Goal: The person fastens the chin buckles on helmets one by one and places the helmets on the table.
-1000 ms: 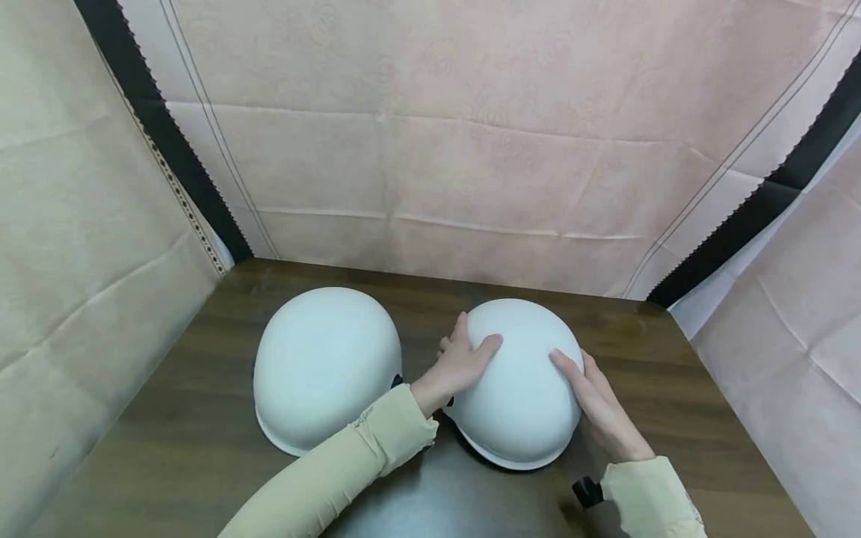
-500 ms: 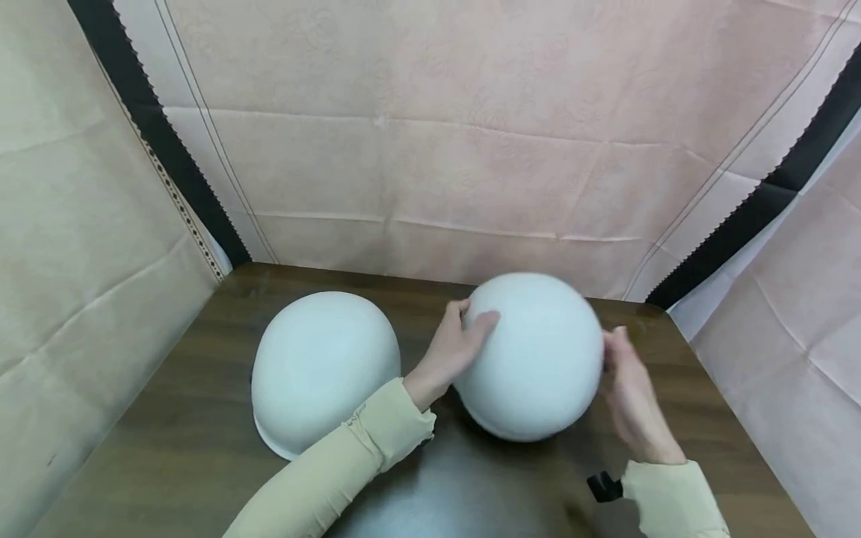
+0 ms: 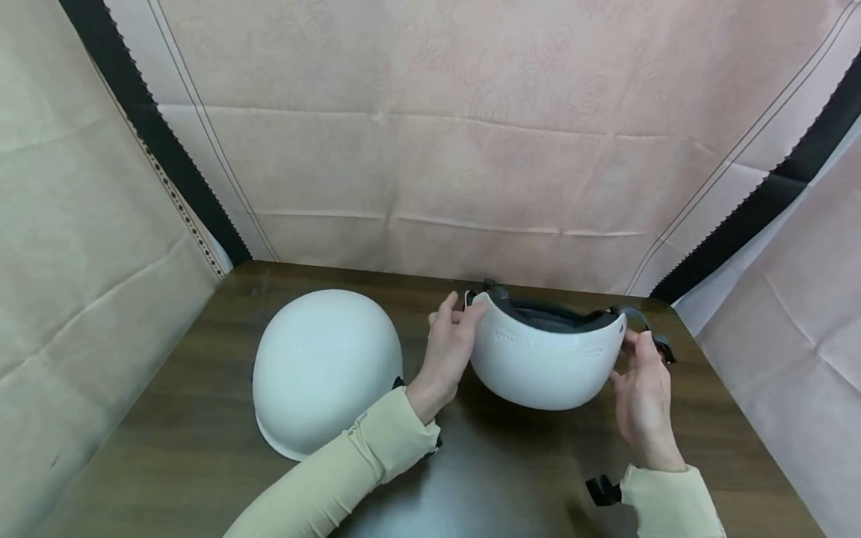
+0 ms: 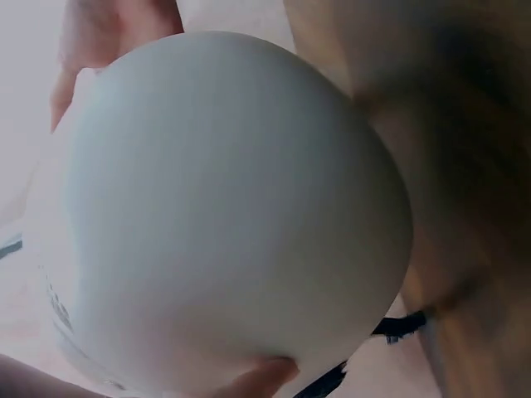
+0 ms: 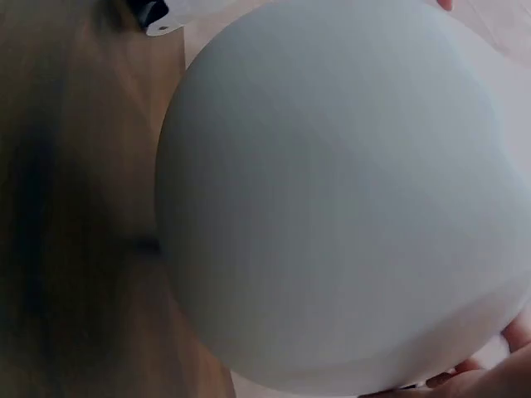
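Between both hands is a white helmet [image 3: 545, 366], tipped so its dark padded inside [image 3: 554, 317] shows along the top. My left hand [image 3: 440, 359] holds its left rim, the thumb on the outer shell. On the opposite side my right hand [image 3: 644, 403] grips the right rim, close to a hanging black strap [image 3: 662, 347]. The smooth shell [image 4: 241, 199] fills most of the left wrist view, and the same shell [image 5: 332, 199] covers most of the right wrist view. Several fingertips are hidden behind the helmet.
A second white helmet [image 3: 326, 366] sits dome up on the brown wooden table [image 3: 168, 426], left of my left forearm. Pale fabric walls [image 3: 430, 172] with black edging strips [image 3: 753, 217] rise behind the table and at both sides.
The right helmet was dome up; it has tipped back, and its padded inside and straps have come into view. My right hand shifted right, onto the rim. The left helmet stayed put.
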The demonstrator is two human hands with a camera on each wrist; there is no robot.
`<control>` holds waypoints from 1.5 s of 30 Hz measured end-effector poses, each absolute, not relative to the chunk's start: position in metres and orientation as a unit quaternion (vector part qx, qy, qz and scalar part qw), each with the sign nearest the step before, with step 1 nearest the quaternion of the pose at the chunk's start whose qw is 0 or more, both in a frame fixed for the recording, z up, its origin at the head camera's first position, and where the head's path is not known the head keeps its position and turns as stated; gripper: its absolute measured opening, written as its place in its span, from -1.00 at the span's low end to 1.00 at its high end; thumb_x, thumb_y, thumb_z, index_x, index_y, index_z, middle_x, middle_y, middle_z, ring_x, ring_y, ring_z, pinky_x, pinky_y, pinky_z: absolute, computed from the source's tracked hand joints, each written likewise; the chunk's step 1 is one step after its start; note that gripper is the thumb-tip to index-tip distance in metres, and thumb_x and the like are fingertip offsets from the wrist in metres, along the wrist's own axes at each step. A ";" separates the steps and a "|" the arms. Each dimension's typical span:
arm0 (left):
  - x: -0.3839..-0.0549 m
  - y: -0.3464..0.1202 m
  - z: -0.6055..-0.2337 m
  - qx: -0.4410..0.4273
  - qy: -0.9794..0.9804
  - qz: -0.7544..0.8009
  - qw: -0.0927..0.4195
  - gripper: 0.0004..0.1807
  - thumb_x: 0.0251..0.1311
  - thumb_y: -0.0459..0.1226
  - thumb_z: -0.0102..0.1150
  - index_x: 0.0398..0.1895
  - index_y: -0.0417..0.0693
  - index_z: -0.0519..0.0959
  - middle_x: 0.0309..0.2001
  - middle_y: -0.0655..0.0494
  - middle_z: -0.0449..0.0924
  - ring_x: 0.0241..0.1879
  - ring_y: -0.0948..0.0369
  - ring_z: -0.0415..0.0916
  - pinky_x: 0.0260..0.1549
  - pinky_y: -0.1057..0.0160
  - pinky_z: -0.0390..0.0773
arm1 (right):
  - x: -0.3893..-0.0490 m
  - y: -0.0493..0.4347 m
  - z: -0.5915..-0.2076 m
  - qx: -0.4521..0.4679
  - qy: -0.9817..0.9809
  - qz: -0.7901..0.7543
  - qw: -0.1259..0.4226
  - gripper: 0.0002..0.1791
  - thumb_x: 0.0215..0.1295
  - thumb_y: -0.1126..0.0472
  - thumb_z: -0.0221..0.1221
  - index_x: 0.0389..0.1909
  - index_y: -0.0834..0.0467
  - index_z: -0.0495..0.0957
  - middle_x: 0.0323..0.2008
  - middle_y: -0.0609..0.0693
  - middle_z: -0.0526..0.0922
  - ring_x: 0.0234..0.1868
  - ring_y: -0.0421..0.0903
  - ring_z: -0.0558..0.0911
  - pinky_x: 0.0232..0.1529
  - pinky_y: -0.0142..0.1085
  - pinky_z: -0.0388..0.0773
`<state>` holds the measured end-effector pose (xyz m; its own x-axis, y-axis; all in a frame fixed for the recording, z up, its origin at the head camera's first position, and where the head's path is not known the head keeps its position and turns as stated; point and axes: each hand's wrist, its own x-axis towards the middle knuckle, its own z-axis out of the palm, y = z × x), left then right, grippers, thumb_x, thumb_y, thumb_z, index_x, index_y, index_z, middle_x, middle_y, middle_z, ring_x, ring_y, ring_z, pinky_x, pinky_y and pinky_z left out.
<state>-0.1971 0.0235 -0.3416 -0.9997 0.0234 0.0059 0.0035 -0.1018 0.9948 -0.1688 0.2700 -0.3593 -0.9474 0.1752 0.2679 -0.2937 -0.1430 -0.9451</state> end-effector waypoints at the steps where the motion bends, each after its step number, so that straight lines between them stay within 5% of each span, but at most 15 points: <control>1: -0.197 0.023 -0.343 -0.004 0.670 0.742 0.017 -0.14 0.27 0.16 0.04 0.51 -0.05 0.06 0.16 -0.05 0.19 0.15 0.04 0.27 0.22 -0.05 0.29 | -0.169 0.269 -0.362 0.044 -0.626 0.761 0.168 -0.46 0.56 -0.10 -0.30 0.12 0.24 0.40 0.15 0.01 0.25 0.24 -0.12 0.15 0.13 -0.05 0.17; 5: -0.198 0.020 -0.349 -0.025 0.660 0.750 0.038 -0.30 0.31 0.12 0.01 0.25 -0.28 0.40 0.18 -0.11 0.16 0.24 0.02 0.17 0.27 -0.08 0.20 | -0.169 0.265 -0.369 0.049 -0.585 0.784 0.202 -0.48 0.56 -0.12 -0.32 -0.15 0.17 0.48 0.10 0.04 0.28 0.21 -0.09 0.19 0.11 -0.08 0.19; 10: -0.196 0.017 -0.355 -0.013 0.674 0.738 0.038 -0.54 0.34 0.00 0.06 -0.09 -0.26 0.62 0.15 -0.06 0.31 0.19 0.06 0.23 0.20 -0.04 0.28 | -0.169 0.265 -0.379 0.054 -0.578 0.792 0.190 -0.43 0.54 -0.20 -0.40 -0.28 0.12 0.42 0.12 0.05 0.26 0.28 -0.08 0.14 0.23 -0.03 0.13; 17: -0.191 0.017 -0.365 -0.021 0.695 0.718 0.037 -0.68 0.31 -0.07 0.12 -0.13 -0.11 0.65 0.15 -0.02 0.29 0.08 0.05 0.25 0.05 0.02 0.37 | -0.165 0.267 -0.394 0.061 -0.588 0.789 0.170 -0.45 0.55 -0.18 -0.43 -0.24 0.11 0.40 0.23 0.09 0.16 0.35 -0.02 0.06 0.21 -0.18 0.16; 24: -0.184 0.020 -0.370 -0.009 0.722 0.692 0.016 -0.76 0.29 -0.08 0.16 -0.25 -0.04 0.66 -0.06 0.03 0.32 0.10 0.04 0.11 0.01 0.02 0.31 | -0.162 0.263 -0.404 0.076 -0.566 0.801 0.180 -0.31 0.57 -0.14 -0.41 0.30 0.38 0.22 0.25 0.13 0.23 0.31 -0.03 0.14 0.25 -0.25 0.08; 32: -0.180 0.016 -0.375 0.004 0.732 0.681 0.018 -0.75 0.29 -0.07 0.15 -0.23 -0.02 0.68 -0.07 0.06 0.33 0.06 0.06 0.13 -0.05 0.06 0.33 | -0.156 0.258 -0.405 0.016 -0.555 0.808 0.197 -0.39 0.56 -0.12 -0.31 0.14 0.37 0.27 -0.19 0.00 0.45 -0.04 -0.11 0.42 -0.08 -0.37 0.38; 39: -0.176 0.007 -0.378 0.035 0.755 0.655 0.016 -0.78 0.29 -0.07 0.14 -0.23 0.03 0.66 -0.08 0.08 0.32 0.04 0.09 0.13 -0.08 0.10 0.31 | -0.153 0.257 -0.401 -0.052 -0.499 0.832 0.238 -0.46 0.55 -0.10 -0.23 -0.10 0.30 0.50 -0.14 0.04 0.56 0.06 -0.11 0.45 -0.01 -0.34 0.37; 45: -0.175 0.004 -0.378 0.062 0.776 0.628 0.024 -0.77 0.29 -0.05 0.13 -0.19 0.03 0.63 -0.07 0.04 0.25 0.02 0.09 0.14 -0.11 0.08 0.26 | -0.154 0.273 -0.402 -0.066 -0.470 0.851 0.226 -0.53 0.54 -0.08 -0.19 -0.01 0.28 0.37 -0.25 0.05 0.61 -0.05 -0.10 0.55 0.01 -0.33 0.42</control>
